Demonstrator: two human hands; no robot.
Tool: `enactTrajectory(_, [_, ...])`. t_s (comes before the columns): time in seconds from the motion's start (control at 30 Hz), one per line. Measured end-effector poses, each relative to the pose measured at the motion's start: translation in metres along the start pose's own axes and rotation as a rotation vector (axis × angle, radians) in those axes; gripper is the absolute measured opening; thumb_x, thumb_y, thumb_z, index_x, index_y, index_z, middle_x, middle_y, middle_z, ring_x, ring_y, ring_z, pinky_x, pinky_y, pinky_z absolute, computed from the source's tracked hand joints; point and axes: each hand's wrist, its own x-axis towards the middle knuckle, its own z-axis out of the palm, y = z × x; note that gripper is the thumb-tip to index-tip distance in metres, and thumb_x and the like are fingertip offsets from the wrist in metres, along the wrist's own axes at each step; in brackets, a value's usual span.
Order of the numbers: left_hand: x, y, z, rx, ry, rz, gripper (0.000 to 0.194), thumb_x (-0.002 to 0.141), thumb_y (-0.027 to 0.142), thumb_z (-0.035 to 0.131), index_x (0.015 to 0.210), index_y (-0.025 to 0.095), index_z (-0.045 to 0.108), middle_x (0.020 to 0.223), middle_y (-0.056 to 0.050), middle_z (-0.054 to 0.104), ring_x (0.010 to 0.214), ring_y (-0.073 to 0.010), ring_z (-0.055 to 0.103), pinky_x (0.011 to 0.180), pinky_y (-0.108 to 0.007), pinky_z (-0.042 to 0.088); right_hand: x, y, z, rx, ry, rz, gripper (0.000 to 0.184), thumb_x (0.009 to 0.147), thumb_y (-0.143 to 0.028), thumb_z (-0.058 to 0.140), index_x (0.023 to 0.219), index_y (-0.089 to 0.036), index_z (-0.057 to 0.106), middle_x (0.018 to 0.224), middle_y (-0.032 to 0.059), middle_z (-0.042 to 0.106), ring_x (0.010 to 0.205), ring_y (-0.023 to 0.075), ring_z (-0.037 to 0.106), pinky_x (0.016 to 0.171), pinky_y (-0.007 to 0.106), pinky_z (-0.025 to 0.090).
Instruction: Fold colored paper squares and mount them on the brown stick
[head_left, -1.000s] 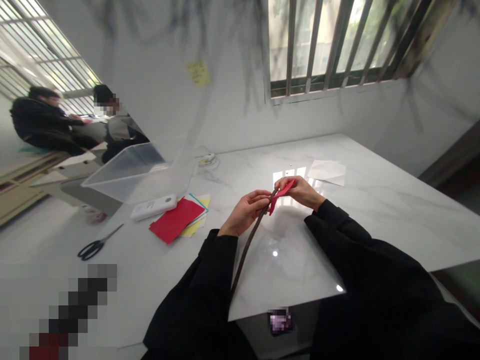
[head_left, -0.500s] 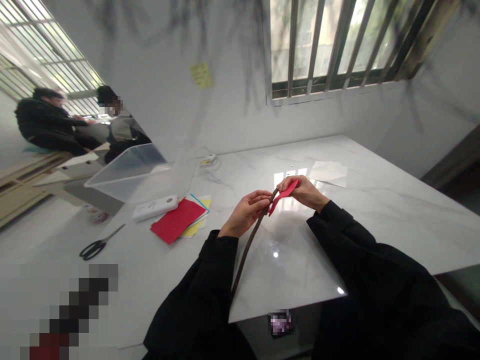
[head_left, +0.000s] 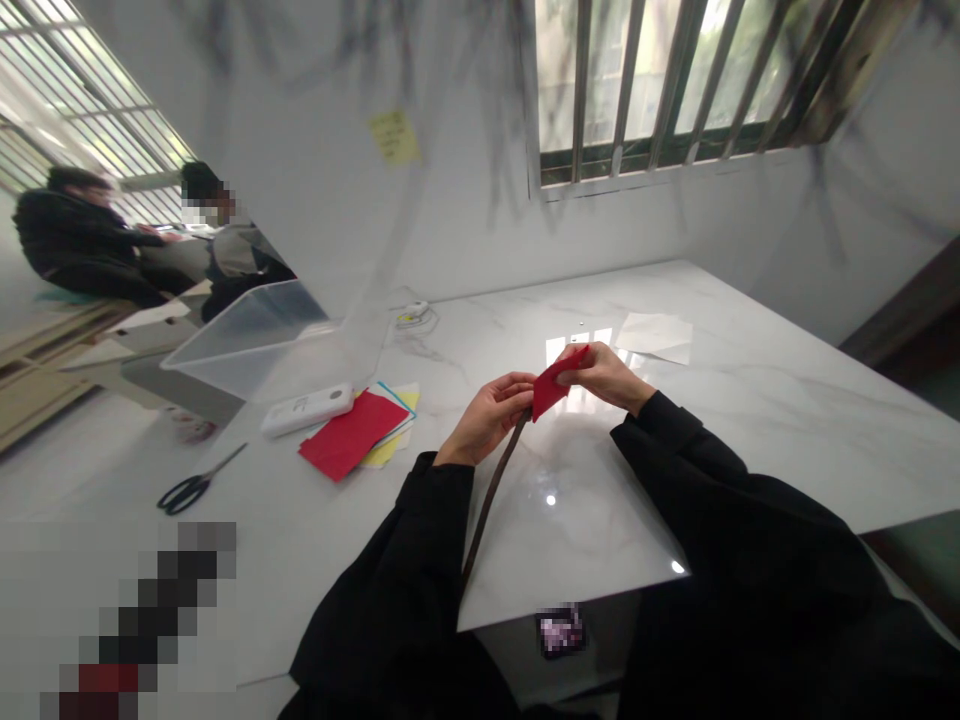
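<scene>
A thin brown stem point(head_left: 493, 495) slants up from beside the left sleeve, over the near part of the marbled table point(head_left: 750, 440), to the left hand point(head_left: 484, 422), whose thumb and fingers pinch it near its top. The right hand point(head_left: 609, 377) pinches a small piece of red paper point(head_left: 551, 388) between thumb and fingers, just at the stem's upper end, which the paper hides. To the left lie black-handled scissors point(head_left: 185, 493), then a red sheet point(head_left: 354, 437) overlapping yellow paper point(head_left: 384, 452), with a white device point(head_left: 307, 411) just beside. Beyond stands a clear plastic bin point(head_left: 217, 365); white paper point(head_left: 654, 337) lies past the right hand. Farther off, a yellow note point(head_left: 394, 137) sticks to the wall near a barred window point(head_left: 694, 80).
</scene>
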Motion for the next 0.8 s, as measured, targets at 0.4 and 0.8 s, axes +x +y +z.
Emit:
enactTrajectory(0.4, [0.005,-0.009,-0.007,-0.014,0.021,-0.004,0.045,0.074,0.032,0.093,0.111,0.013,0.077,0.101,-0.010,0.078,0.086,-0.0161,0.071,0.081,-0.026,0.052,-0.001,0.000,0.014,0.184,0.048,0.117,0.053,0.065,-0.029,0.098,0.110,-0.017,0.073,0.104,0.0075,0.080,0.093,0.0215,0.074,0.085,0.035,0.062])
enactTrajectory(0.8, [0.006,-0.012,-0.023,0.133,0.048,-0.164,0.039,0.079,0.030,0.089,0.114,0.016,0.081,0.112,-0.013,0.078,0.082,-0.0133,0.068,0.081,-0.027,0.054,0.005,0.019,-0.014,0.222,0.259,0.173,0.047,0.062,-0.027,0.098,0.101,-0.018,0.073,0.096,0.0064,0.080,0.086,0.0197,0.075,0.084,0.034,0.064])
